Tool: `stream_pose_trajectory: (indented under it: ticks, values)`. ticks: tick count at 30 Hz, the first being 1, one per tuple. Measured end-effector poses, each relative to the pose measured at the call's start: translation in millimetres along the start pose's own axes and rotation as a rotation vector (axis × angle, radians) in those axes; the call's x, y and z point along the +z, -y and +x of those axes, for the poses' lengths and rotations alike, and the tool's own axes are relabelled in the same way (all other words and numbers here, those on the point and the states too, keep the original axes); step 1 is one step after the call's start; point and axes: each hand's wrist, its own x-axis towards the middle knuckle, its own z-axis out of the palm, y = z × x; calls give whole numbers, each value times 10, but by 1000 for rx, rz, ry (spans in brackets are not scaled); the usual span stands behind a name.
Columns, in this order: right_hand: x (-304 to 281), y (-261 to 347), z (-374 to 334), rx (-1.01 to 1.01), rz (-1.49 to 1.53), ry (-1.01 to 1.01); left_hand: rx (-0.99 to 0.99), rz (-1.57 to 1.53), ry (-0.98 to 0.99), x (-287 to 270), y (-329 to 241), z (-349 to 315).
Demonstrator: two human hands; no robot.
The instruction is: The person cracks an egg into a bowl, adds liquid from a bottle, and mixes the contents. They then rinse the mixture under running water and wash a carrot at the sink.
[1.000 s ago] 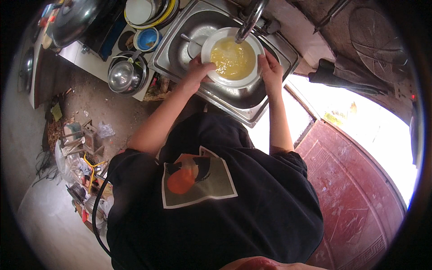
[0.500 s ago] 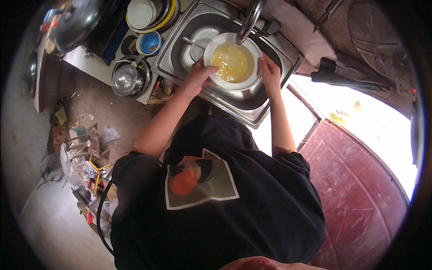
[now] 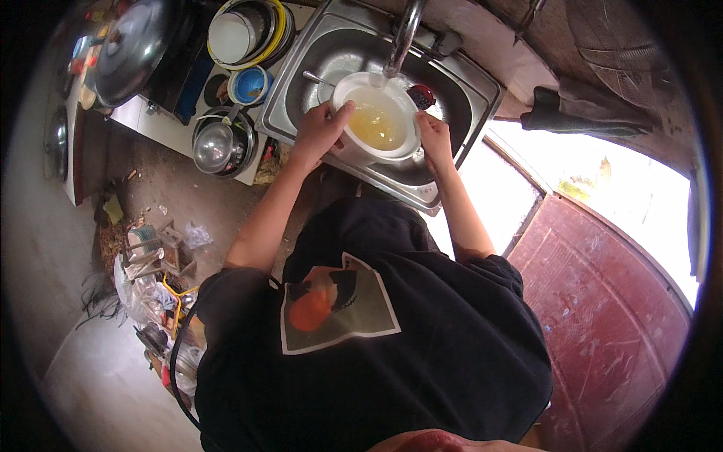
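Between both hands I hold a white bowl (image 3: 413, 138) containing yellowish liquid (image 3: 379, 126), over the metal sink (image 3: 459, 124). My left hand (image 3: 322, 134) grips its left rim, thumb on top. On the opposite rim my right hand (image 3: 434, 138) is closed, with its fingertips partly hidden by the bowl. The faucet (image 3: 404, 38) reaches down to the bowl's far edge. Behind the bowl, in the basin, a metal spoon (image 3: 318, 77) leans at the left and a dark red drain piece (image 3: 422, 96) shows at the right.
On the left counter stand stacked bowls with a yellow rim (image 3: 232, 36), a blue bowl (image 3: 251, 84) and metal pots (image 3: 216, 147). A large dark lid (image 3: 134, 51) lies farther left. Dark cloths (image 3: 587, 114) hang at the right, above a reddish panel (image 3: 602, 301).
The bowl has moved slightly left and nearer to me and tilted, its liquid gathered toward the near side. The drain piece has come into sight behind it.
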Motion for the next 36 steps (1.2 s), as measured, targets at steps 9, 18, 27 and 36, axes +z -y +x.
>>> stream_pose_trajectory:
  ticks: [9, 18, 27, 36]
  values:
    - [241, 56, -178, 144, 147, -76, 160, 412, -146, -100, -78, 18]
    - [289, 4, -336, 293, 180, -46, 179, 611, -185, -128, -230, -31]
    - [359, 40, -484, 357, 222, -25, 209, 737, -238, -112, -370, -118]
    - [448, 19, -575, 414, 328, -6, 226, 728, -225, -117, -492, -170]
